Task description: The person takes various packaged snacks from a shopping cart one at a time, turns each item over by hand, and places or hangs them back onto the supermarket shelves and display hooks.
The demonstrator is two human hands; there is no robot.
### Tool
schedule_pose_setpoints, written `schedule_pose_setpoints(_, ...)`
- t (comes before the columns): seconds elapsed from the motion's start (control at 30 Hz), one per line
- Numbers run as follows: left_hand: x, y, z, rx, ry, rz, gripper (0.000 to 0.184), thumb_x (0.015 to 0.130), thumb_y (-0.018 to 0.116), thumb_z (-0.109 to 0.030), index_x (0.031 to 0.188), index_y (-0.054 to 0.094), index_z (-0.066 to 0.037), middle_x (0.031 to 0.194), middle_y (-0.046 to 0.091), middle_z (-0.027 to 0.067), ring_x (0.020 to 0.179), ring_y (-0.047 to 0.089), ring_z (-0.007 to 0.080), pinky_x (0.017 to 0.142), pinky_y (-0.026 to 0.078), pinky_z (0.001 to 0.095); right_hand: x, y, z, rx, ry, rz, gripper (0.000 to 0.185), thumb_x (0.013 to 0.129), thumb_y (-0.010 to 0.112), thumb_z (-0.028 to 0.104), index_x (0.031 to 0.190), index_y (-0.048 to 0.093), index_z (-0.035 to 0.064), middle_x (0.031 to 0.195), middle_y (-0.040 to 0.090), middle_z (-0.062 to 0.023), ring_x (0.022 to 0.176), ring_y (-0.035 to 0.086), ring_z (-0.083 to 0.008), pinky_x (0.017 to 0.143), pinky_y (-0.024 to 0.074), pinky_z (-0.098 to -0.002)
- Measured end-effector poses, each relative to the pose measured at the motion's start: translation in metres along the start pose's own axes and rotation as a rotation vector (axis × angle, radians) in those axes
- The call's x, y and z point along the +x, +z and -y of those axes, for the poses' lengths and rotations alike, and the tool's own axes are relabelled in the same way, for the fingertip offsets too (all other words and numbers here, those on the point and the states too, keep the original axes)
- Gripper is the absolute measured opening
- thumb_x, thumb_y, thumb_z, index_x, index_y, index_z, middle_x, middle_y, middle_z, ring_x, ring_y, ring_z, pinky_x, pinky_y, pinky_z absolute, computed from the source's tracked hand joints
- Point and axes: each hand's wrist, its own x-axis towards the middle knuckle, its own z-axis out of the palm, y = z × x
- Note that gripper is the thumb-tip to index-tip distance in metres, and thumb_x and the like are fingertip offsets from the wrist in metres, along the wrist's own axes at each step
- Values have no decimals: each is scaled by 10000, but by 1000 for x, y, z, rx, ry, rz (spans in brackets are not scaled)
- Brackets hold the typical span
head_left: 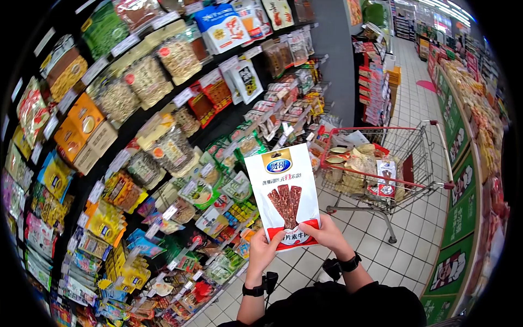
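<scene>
A white and red snack packet (284,191) with a blue oval logo and brown strips printed on it is held upright in front of me. My left hand (263,249) grips its lower left corner, thumb on the front. At the lower right corner, my right hand (328,235) pinches it the same way. Both wrists wear black bands. Beyond the packet to the right stands a wire shopping cart (419,155) with a red rim, holding several packets, among them a white and red one (386,179).
Shelves of hanging snack bags (171,147) fill the left side. A grey pillar (339,60) stands behind the cart. Along the right runs a long display with green panels (455,223) and piled goods. The tiled floor (406,95) stretches back between them.
</scene>
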Motion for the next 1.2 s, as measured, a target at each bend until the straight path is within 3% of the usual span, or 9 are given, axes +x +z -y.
schedule_pose_setpoints(0.27, 74, 96, 27, 8, -14, 224, 217, 890, 672, -106, 1037, 642, 50, 940, 704, 87, 818, 650, 105, 720, 527, 259, 3, -107, -16, 40, 23, -291, 256, 887, 670, 122, 1063, 630, -59, 957, 696, -82, 830, 639, -111, 748, 519, -273)
schedule_pose_setpoints(0.67, 168, 162, 39, -61, -59, 512, 258, 910, 638, -148, 1066, 625, 57, 934, 709, 100, 834, 641, 108, 752, 513, 286, 31, -175, -6, 98, -60, -589, 219, 892, 664, 102, 1027, 616, -64, 920, 686, -88, 781, 644, -120, 718, 521, -273)
schedule_pose_setpoints(0.73, 191, 166, 40, -64, -2, 524, 256, 934, 612, -138, 1102, 612, 56, 941, 689, 63, 831, 614, 78, 726, 511, 254, 44, -183, -4, 44, -108, -637, 215, 887, 674, 110, 1017, 611, -49, 893, 678, -74, 760, 635, -114, 698, 519, -267)
schedule_pose_setpoints(0.8, 216, 168, 28, -50, 189, 585, 254, 937, 599, -141, 1093, 610, 59, 944, 686, 65, 842, 590, 68, 749, 490, 253, 61, -191, 2, 49, -126, -755, 226, 889, 675, 115, 1035, 596, -37, 900, 673, -74, 763, 635, -115, 691, 518, -267)
schedule_pose_setpoints(1.07, 329, 170, 46, -209, 214, 641, 259, 957, 552, -140, 1123, 598, 53, 950, 668, 36, 832, 562, 72, 748, 473, 257, 153, -206, 58, -164, -205, -754, 236, 892, 674, 131, 1023, 597, -49, 888, 671, -72, 754, 635, -118, 689, 515, -271)
schedule_pose_setpoints(1.2, 370, 148, 67, -176, 132, 611, 251, 961, 548, -142, 1118, 597, 48, 940, 663, 26, 822, 574, 59, 720, 480, 245, 202, -201, 55, -298, -112, -696, 219, 896, 673, 147, 979, 620, -49, 841, 674, -53, 715, 619, -89, 649, 501, -250)
